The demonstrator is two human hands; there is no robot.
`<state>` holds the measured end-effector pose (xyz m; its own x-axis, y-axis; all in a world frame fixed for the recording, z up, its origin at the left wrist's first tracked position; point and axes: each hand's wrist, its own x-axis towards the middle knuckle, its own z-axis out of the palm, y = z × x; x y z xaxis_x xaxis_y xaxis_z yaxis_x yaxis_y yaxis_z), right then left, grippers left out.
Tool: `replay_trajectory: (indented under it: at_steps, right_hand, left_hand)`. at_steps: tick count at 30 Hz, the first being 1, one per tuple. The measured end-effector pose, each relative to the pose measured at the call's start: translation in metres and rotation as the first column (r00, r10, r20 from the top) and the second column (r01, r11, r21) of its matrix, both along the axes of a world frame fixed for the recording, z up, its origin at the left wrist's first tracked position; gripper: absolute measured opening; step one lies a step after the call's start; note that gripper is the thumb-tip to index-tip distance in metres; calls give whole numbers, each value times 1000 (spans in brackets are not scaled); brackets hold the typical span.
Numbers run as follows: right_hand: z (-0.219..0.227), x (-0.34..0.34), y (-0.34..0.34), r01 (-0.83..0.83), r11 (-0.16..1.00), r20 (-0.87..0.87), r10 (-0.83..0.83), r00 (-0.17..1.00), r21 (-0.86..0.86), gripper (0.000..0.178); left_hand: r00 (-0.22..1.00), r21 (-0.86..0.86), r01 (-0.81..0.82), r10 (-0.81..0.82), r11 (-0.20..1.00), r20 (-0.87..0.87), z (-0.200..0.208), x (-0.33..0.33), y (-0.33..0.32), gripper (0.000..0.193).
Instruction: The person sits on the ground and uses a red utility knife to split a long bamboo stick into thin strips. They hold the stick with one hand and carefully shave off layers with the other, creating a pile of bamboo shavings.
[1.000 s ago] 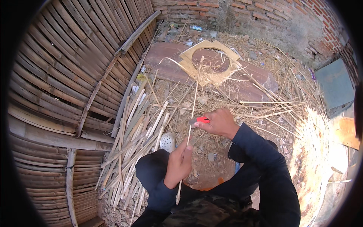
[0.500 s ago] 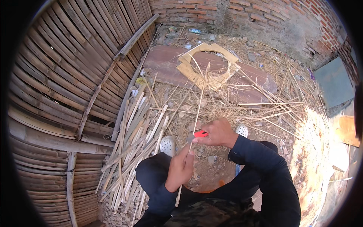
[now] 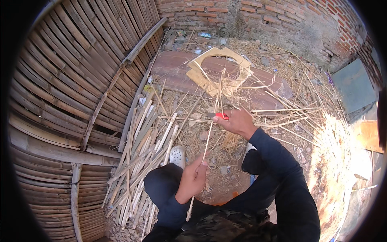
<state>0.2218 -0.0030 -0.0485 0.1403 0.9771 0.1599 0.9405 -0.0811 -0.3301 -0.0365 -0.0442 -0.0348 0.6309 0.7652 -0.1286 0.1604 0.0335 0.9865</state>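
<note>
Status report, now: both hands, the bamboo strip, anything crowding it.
Left hand grips thin bamboo strip low. Right hand holds red-handled knife against it higher up. Split bamboo pile lies close left.

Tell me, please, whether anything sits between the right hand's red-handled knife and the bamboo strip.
Nothing visible does: the right hand holds the knife right against the bamboo strip, which the left hand grips lower down.
</note>
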Motion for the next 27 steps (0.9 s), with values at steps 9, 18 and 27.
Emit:
replay_trajectory:
  at_steps: [9, 18, 27]
  right_hand:
    - [6, 38, 17, 166, 986, -18, -165, 986, 29, 69]
    - [-11, 78, 36, 453, 889, 8, -454, 891, 63, 63]
    - [29, -32, -37, -182, 983, 40, 182, 982, -4, 65]
  left_hand:
    - [998, -59, 50, -52, 997, -40, 0, -4, -6, 35]
    - [995, -98, 97, -93, 990, 40, -9, 12, -1, 35]
    - [975, -395, 72, 19, 916, 220, -6, 9, 16, 37]
